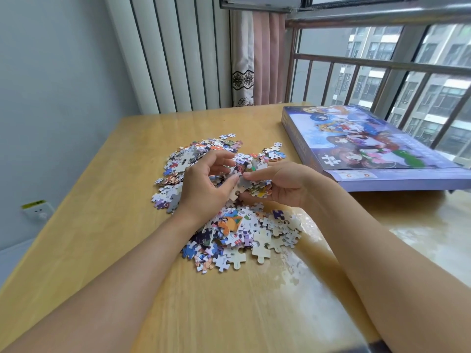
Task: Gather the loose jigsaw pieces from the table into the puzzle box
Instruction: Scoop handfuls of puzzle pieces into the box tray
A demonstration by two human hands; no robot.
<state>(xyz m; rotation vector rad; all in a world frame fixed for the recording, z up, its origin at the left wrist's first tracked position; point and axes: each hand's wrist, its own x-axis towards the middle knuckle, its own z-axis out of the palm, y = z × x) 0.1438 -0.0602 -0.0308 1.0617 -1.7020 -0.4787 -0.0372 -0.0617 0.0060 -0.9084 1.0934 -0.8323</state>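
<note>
**Light, loose pieces: scoop, don't pinch**

Your left hand [204,184] is curling its fingers around a clump in the jigsaw pieces [229,200] heaped mid-table. Your right hand [277,184] is cupping more from beneath. They're probably thin, light and slippery, so scoop under them. The puzzle box [369,146] is sitting closed at your right.

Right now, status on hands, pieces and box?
Left hand and right hand gripping pieces over the pile. Puzzle box closed, right of pile. Nothing blocking.

Purple puzzle box [382,179], multicoloured pieces [244,235]
</note>
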